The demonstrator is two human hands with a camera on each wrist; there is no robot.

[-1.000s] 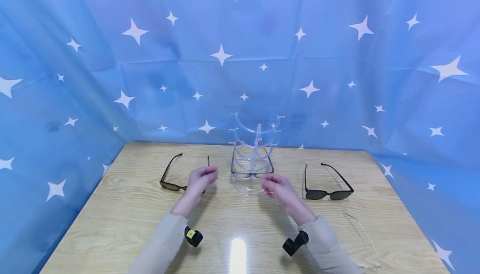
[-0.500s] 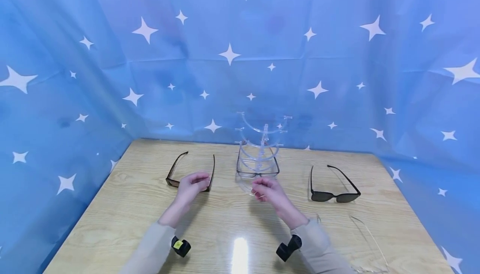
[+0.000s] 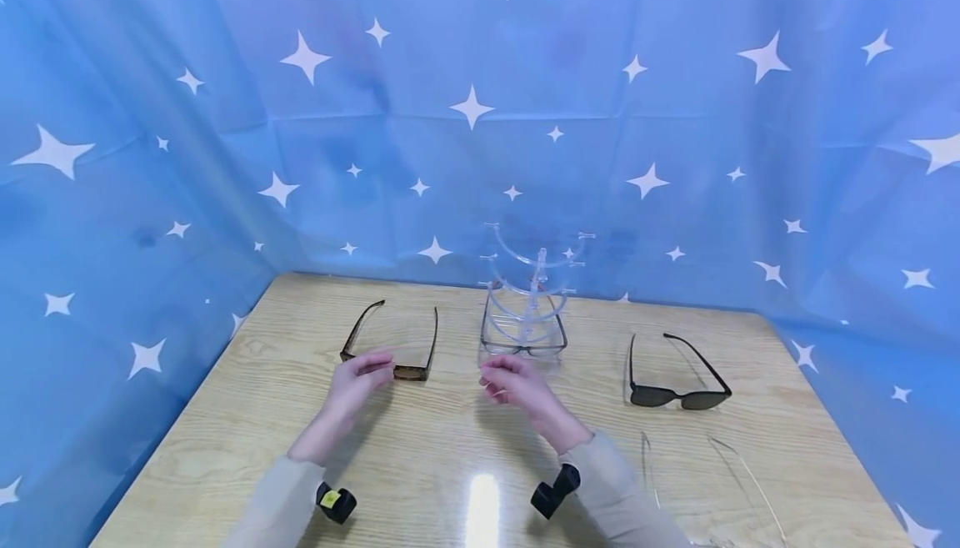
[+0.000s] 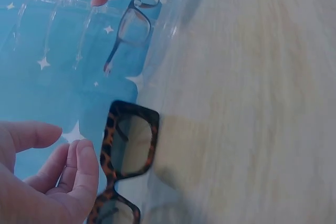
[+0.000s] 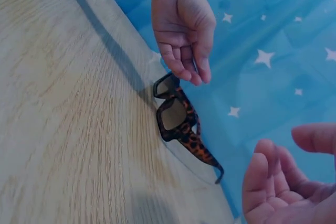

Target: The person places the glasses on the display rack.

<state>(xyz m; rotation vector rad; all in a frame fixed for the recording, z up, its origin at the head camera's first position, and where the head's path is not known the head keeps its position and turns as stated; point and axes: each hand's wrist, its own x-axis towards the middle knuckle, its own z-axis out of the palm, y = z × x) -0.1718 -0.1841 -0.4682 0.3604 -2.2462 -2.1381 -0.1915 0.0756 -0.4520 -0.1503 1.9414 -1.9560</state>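
My left hand [image 3: 347, 394] hovers in front of the brown tortoiseshell sunglasses [image 3: 410, 373], partly covering them in the head view. A gap shows between its thumb and loosely bent fingers in the left wrist view, with nothing held. Right hand [image 3: 521, 385] is in front of the clear plastic glasses stand [image 3: 542, 268], also holding nothing; the right wrist view shows thumb and fingertips apart. Dark-rimmed eyeglasses [image 3: 528, 351] sit at the low part of the stand, lenses facing me. The stand's base is mostly hidden by the right hand.
Black sunglasses [image 3: 652, 396] lie unfolded at the right of the wooden table [image 3: 420, 481]. Thin-rimmed glasses [image 3: 757, 481] lie nearer the front right, partly behind the right sleeve and cut by the frame edge. A blue star-printed curtain [image 3: 405, 148] closes off the back and left.
Both hands have moved left and slightly toward me, the left one across the tortoiseshell sunglasses. Head view has turned a little left. The glasses and stand keep their places on the table.
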